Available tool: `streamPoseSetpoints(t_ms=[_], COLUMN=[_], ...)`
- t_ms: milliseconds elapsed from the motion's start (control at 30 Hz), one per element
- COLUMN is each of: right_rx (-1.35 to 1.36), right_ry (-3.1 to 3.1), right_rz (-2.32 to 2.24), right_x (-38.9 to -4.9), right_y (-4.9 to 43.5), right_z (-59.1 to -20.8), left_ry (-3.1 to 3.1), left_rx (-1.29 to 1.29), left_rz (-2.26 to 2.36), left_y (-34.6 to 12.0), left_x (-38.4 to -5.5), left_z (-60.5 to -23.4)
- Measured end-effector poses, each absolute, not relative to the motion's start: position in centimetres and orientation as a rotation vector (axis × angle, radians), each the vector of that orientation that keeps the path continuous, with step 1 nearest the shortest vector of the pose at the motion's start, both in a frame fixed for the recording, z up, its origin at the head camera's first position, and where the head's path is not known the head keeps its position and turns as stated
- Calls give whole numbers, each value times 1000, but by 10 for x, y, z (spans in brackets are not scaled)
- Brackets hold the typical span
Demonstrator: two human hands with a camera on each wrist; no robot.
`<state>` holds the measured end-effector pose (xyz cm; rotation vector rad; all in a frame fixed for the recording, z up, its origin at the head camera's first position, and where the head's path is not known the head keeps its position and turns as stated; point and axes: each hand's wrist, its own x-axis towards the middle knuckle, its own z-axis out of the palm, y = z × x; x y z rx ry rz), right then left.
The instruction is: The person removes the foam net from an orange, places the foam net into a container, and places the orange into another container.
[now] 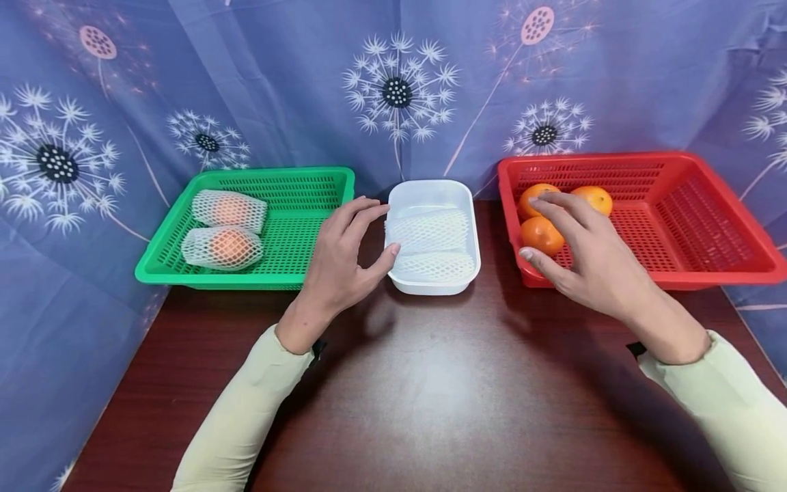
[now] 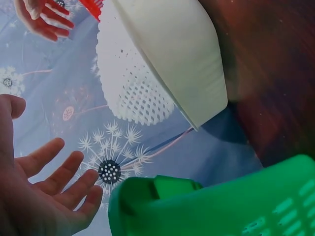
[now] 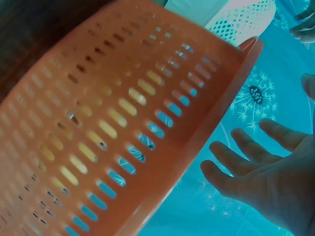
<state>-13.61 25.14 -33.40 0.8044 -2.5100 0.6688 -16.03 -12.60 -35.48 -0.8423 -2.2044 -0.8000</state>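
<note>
My left hand is at the left side of a white plastic tub, fingers loosely bent and holding nothing. Whether its fingertips touch the rim is hard to tell in the head view; the left wrist view shows that hand spread apart from the tub. White foam net sleeves lie in the tub. Over the near left part of a red basket hovers my right hand, thumb and fingers apart and empty. Beneath and beside it are an orange, a second orange and a third, partly covered by the fingers.
At the left, a green basket holds two oranges in foam nets, one farther back and one nearer. All containers stand on a dark wooden table. Behind them hangs a blue dandelion-print cloth.
</note>
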Motion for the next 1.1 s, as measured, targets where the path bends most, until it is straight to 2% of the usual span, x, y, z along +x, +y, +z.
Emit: streamPoseSetpoints(t_ms=[1100], right_rx=[939], right_ry=[-2374], right_rz=[829], right_x=[-82], right_y=[227], right_z=[-352], left_ry=[-2436], left_rx=[-590], left_rz=[-737], left_y=[-226], left_x=[-157], left_z=[-342])
